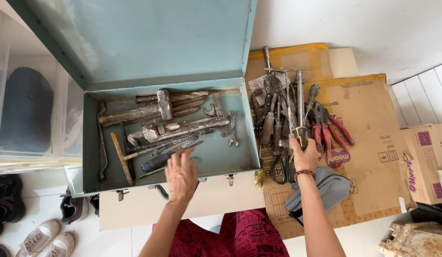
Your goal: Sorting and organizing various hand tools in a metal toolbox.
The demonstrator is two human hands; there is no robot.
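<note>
The person is kneeling on the floor before an open blue-green metal toolbox [216, 157]. The left hand [181, 176] is hovering over the box's front edge, fingers spread flat and holding nothing, fingertips just above a dark-handled tool [154, 163] in the box. The right hand [304, 157] is closing around the lower end of a black-and-orange-handled tool [301, 135], which is lying in the row of tools on flattened cardboard [373, 143] right of the box.

Orientation: the gripped tool's long axis is running near vertical in the view, handle toward the person, metal shaft pointing away toward the wall. It is lying touching a pair of red-handled pliers [325, 133] on one side and dark pliers [273, 123] on the other.

Risks, as judged:
- Neighbouring tools are packed tight; lifting one is likely to snag or drag the others off the cardboard.
- The box tools, including a rusty hammer [149, 112] and a pipe wrench [183, 129], are corroded; the open left hand could be getting scraped on rough edges.
- The raised lid [149, 38] is standing unpropped as far as can be seen; a knock could drop it.
</note>
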